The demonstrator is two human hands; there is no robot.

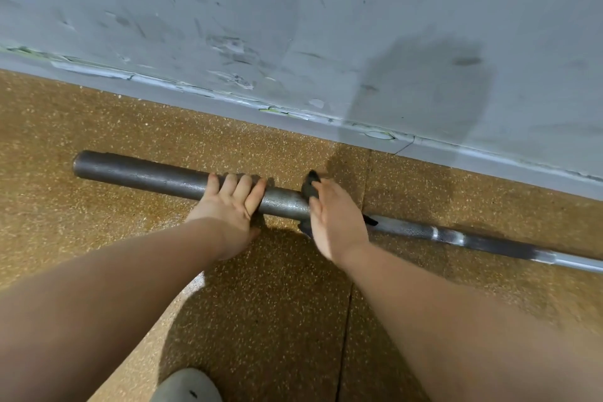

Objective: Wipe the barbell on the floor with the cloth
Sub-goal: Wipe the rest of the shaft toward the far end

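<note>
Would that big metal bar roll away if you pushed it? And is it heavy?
It probably would roll: the barbell is round and lies on flat floor, and the left hand grips it, perhaps to steady it. It looks like thick solid metal, so it is likely heavy and stiff.

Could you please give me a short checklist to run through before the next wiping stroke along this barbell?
1. Cloth in hand: ok. The right hand holds the dark cloth.
2. Cloth on metal: ok. It wraps the barbell where the thick sleeve meets the thinner shaft.
3. Bar steadied: ok. The left hand grips the sleeve, fingers over the top.
4. Shaft free to the right: ok as far as visible; its far end is out of frame.
5. Room behind the bar: ok. A strip of floor separates it from the wall.
6. Cloth clean enough: cannot tell.
</note>
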